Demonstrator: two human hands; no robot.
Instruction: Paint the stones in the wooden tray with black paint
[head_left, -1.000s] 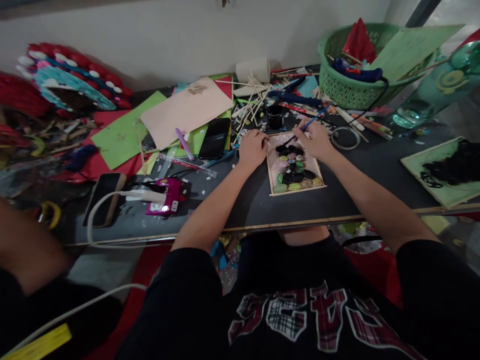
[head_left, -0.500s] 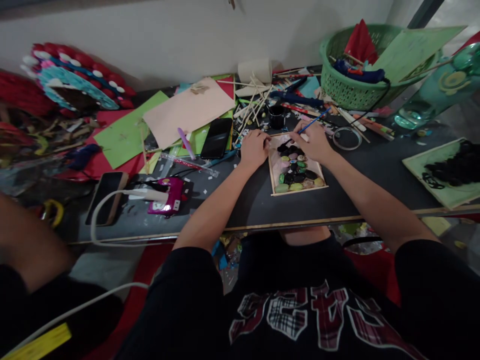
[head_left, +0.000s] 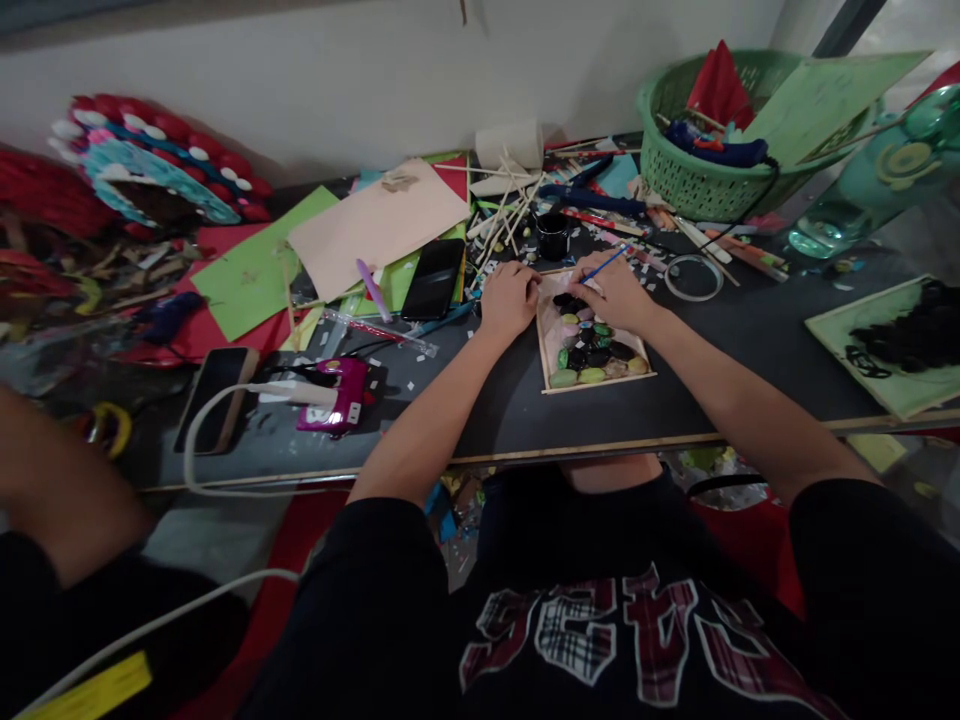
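Observation:
A small wooden tray (head_left: pixel 546 352) lies on the dark table and holds several painted pebbles, some black, some green and pink. My left hand (head_left: pixel 508 297) rests fisted on the tray's left rim. My right hand (head_left: pixel 611 290) grips a thin blue paintbrush (head_left: pixel 609 262) over the tray's far end, with the tip down at the black pebbles (head_left: pixel 570 301). A small black paint pot (head_left: pixel 552 234) stands just beyond the tray.
A green basket (head_left: pixel 701 175), tape ring (head_left: pixel 691 277), wooden sticks and coloured paper sheets crowd the back. A black phone (head_left: pixel 433 277), a magenta device (head_left: pixel 336 395) with a white cable and another phone (head_left: pixel 214 392) lie left. Another person's arm (head_left: pixel 60 500) is at the left edge.
My right hand has shifted left and lower over the tray, bringing the brush tip onto the far black pebbles. My left hand has stayed at the rim.

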